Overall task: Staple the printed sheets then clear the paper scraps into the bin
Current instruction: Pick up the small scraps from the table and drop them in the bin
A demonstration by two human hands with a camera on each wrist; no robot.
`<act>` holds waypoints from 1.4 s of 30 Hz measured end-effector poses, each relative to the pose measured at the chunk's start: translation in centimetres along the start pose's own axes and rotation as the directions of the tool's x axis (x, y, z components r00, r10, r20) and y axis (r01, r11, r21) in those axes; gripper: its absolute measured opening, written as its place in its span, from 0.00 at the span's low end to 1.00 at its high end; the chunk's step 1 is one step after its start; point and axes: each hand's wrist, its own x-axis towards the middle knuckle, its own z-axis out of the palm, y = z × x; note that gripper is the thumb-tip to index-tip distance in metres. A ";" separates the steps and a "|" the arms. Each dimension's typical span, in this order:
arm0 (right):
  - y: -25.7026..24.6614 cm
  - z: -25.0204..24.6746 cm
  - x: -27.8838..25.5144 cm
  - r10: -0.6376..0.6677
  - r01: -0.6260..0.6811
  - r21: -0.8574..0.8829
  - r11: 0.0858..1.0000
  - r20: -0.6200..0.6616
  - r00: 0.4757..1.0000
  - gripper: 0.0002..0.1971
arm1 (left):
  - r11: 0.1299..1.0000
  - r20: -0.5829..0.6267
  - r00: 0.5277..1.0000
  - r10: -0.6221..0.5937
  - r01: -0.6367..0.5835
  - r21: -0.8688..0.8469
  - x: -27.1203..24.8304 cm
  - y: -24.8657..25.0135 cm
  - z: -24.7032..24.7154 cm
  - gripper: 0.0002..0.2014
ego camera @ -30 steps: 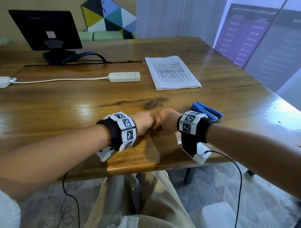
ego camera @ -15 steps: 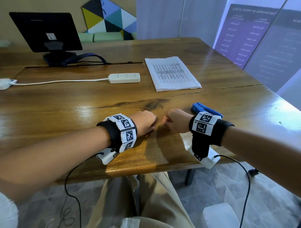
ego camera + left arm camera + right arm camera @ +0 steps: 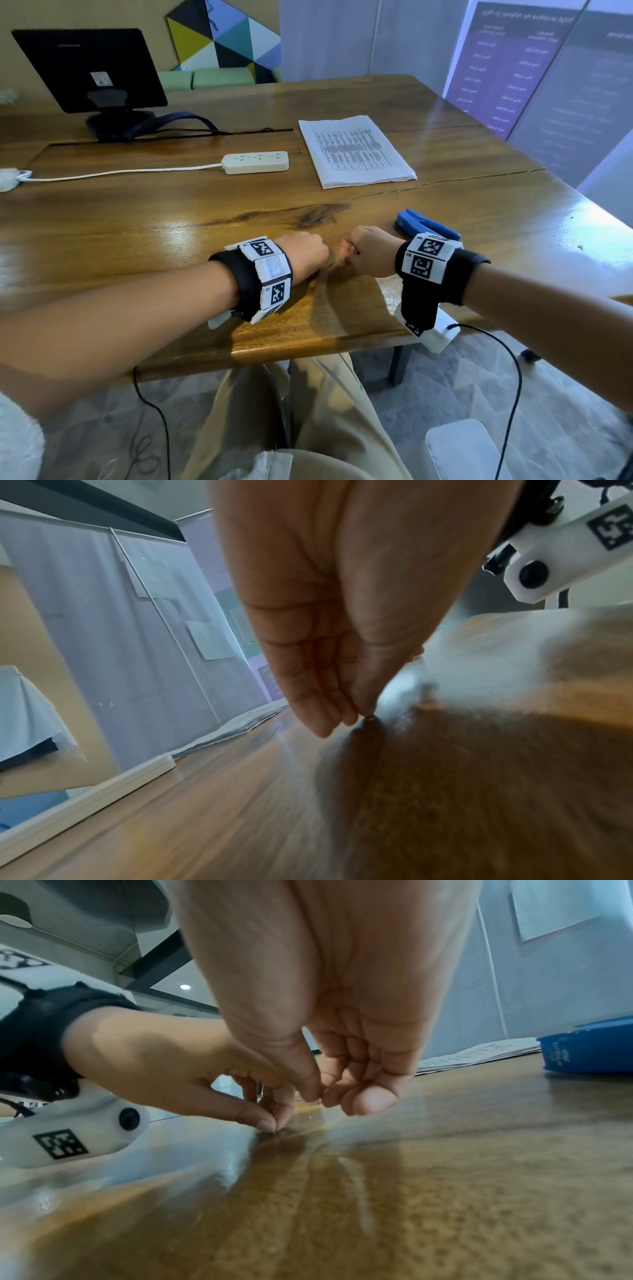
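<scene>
The stack of printed sheets [image 3: 356,150] lies flat at the back right of the wooden table [image 3: 137,212], also low in the wrist views [image 3: 479,1056] [image 3: 240,726]. A blue stapler [image 3: 428,224] [image 3: 589,1047] lies just beyond my right wrist. Both hands hover near the front edge, a small gap between them. My left hand [image 3: 305,255] [image 3: 270,1123] pinches a tiny grey bit [image 3: 369,718] against the tabletop. My right hand [image 3: 366,251] [image 3: 320,1095] is curled, thumb tip meeting the fingers; nothing shows between them.
A white power strip [image 3: 255,162] with its cable lies mid-table to the left of the sheets. A black monitor [image 3: 89,68] stands at the back left. The table's front edge runs right under my wrists, and cables hang from both wrist cameras.
One second ago my knuckles touched. The right hand has since drawn a little to the right, leaving a gap. The left hand stays low at the same spot.
</scene>
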 end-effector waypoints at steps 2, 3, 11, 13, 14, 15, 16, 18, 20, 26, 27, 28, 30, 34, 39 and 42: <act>0.1 0.0 -0.2 -0.004 0.004 -0.006 1.000 -0.006 1.000 0.09 | 1.000 0.000 1.000 -0.005 0.005 0.019 -0.1 0.2 0.1 0.15; 0.2 0.0 -0.3 -0.005 0.005 -0.005 1.000 -0.007 1.000 0.08 | 1.000 -0.005 1.000 -0.013 0.013 0.018 -0.1 0.4 0.1 0.15; 1.5 -0.1 -1.9 0.019 -0.019 -0.010 1.000 0.004 1.000 0.08 | 0.972 0.107 0.991 -0.080 0.101 -0.214 0.5 -1.4 0.8 0.12; 2.2 -0.1 -2.5 -0.006 0.005 -0.023 1.000 -0.030 1.000 0.08 | 0.948 0.111 0.989 -0.096 0.125 -0.292 0.5 -2.3 0.6 0.14; 2.5 -0.2 -2.8 -0.008 0.008 -0.017 1.000 -0.046 0.999 0.08 | 0.934 0.098 0.989 -0.112 0.139 -0.330 0.4 -2.7 0.5 0.12; 2.8 -0.2 -3.0 -0.005 0.005 -0.008 1.000 -0.059 0.998 0.08 | 0.918 0.081 0.988 -0.133 0.153 -0.367 0.3 -3.2 0.2 0.10; 3.0 -0.2 -3.2 -0.001 0.001 -0.003 1.000 -0.069 0.998 0.08 | 0.900 0.065 0.986 -0.152 0.166 -0.402 0.1 -3.6 0.0 0.08; 3.5 0.0 -3.4 0.014 -0.014 -0.002 1.000 -0.086 0.996 0.07 | 0.865 0.035 0.981 -0.190 0.185 -0.466 -0.3 -4.1 -0.4 0.08; 3.8 0.1 -3.6 0.024 -0.024 0.004 1.000 -0.098 0.995 0.07 | 0.838 0.001 0.976 -0.216 0.186 -0.513 -0.8 -4.2 -0.8 0.08; 4.1 0.8 -4.2 0.028 -0.027 0.012 1.000 -0.090 0.996 0.07 | 0.865 -0.006 0.981 -0.193 0.167 -0.474 -0.6 -2.5 0.5 0.10; 4.0 0.9 -4.1 0.027 -0.026 0.012 1.000 -0.088 0.996 0.07 | 0.863 -0.010 0.980 -0.200 0.171 -0.476 -0.5 -2.2 0.7 0.10; 4.0 0.9 -4.1 0.024 -0.023 0.012 1.000 -0.086 0.996 0.06 | 0.862 -0.009 0.978 -0.207 0.179 -0.475 -0.3 -2.0 0.8 0.09; 3.9 1.0 -4.0 0.017 -0.016 0.014 1.000 -0.086 0.996 0.05 | 0.867 0.000 0.978 -0.208 0.184 -0.464 0.0 -1.8 0.9 0.08; 3.8 1.1 -3.6 0.008 -0.007 0.015 1.000 -0.087 0.996 0.06 | 0.892 0.009 0.980 -0.201 0.187 -0.413 0.4 -1.7 0.7 0.08; 3.3 1.2 -3.1 0.011 -0.010 0.018 1.000 -0.066 0.998 0.07 | 0.967 0.067 0.988 -0.141 0.152 -0.203 0.8 -0.9 0.6 0.09; 2.8 1.3 -2.8 0.011 -0.011 0.015 1.000 -0.068 0.998 0.04 | 0.991 0.097 0.990 -0.103 0.110 -0.074 0.9 0.1 0.1 0.12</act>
